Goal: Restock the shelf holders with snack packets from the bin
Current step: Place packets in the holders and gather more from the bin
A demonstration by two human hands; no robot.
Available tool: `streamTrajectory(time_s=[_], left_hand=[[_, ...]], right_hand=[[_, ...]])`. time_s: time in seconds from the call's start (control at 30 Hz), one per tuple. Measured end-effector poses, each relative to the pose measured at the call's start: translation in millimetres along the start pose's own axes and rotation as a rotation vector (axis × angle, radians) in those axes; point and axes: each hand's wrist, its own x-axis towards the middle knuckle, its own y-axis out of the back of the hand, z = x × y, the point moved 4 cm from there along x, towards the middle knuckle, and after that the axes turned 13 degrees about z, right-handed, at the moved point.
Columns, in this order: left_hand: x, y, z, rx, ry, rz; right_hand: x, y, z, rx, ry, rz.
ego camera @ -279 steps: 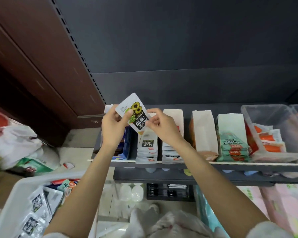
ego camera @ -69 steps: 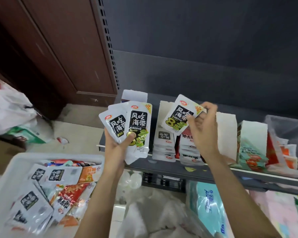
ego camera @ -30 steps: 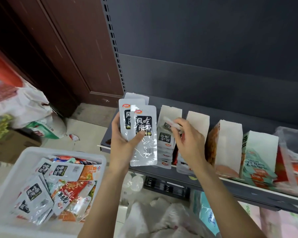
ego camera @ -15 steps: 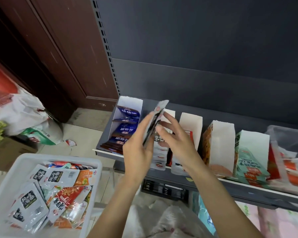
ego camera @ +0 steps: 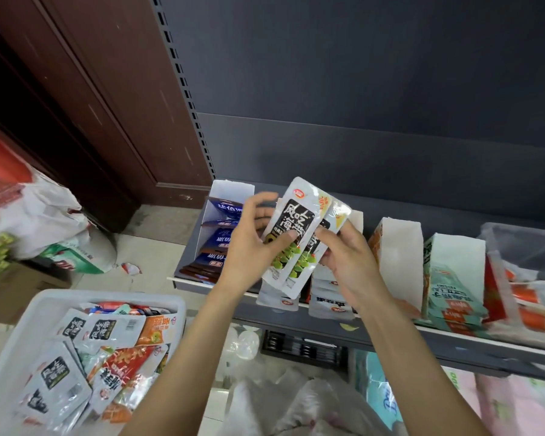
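Two white snack packets (ego camera: 299,237) with black labels and green print are held face-up over the shelf (ego camera: 390,338). My left hand (ego camera: 252,243) grips them from the left, thumb across the front one. My right hand (ego camera: 346,259) pinches the rear packet from the right. Below them stand white card holders (ego camera: 401,247), two with stacked white packets (ego camera: 327,302). The leftmost holder (ego camera: 224,199) carries dark blue packets. The white bin (ego camera: 22,325) at lower left holds several mixed packets.
Further right on the shelf are a holder of teal packets (ego camera: 453,287) and a clear tub (ego camera: 522,247) with red-orange packets. White and green bags (ego camera: 54,228) lie on the floor at left. A brown door (ego camera: 85,99) stands behind; packaged goods sit below the shelf.
The packets were edge-on between my hands half a second ago; now they face up and fan apart. Both hands sit slightly higher over the holders.
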Motion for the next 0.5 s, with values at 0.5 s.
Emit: streamTrajectory(time_s=[0.5], left_hand=[[22.5,-8.8,-26.9,0.035,-0.075,-0.099]], right_hand=[[9.1,57.0,-25.6,0.380,0.055,0.435]])
